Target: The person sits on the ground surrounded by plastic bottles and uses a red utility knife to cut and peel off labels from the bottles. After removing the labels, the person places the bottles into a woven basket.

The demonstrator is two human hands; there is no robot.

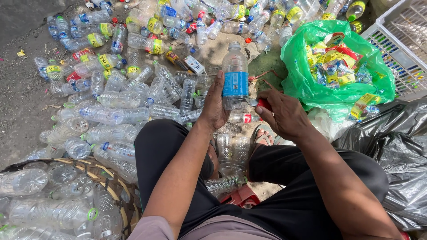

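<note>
— Holding anything, those two hands?

— Yes. The left hand (215, 104) is wrapped around a clear plastic bottle (235, 73) with a blue label, gripping it upright by its lower half, just above the middle of the view. The right hand (284, 116) is closed on a small cutter with a red handle (263, 104), and its blade touches the bottle's base at about 3 o'clock from the left hand.

— Where does the person sit?

— On the ground, in black trousers (187, 160), with a sandalled foot (262, 137) showing between the knees.

— And around them?

— A spread of empty clear bottles (120, 84) covers the ground from 9 to 12 o'clock, some with yellow labels. At 7 o'clock a woven basket (116, 183) holds stripped bottles. At 2 o'clock a green plastic bag (302, 75) lies open, filled with peeled labels, and beyond it stands a white plastic crate (400, 40). At 4 o'clock lies a black plastic sack (396, 142).
</note>
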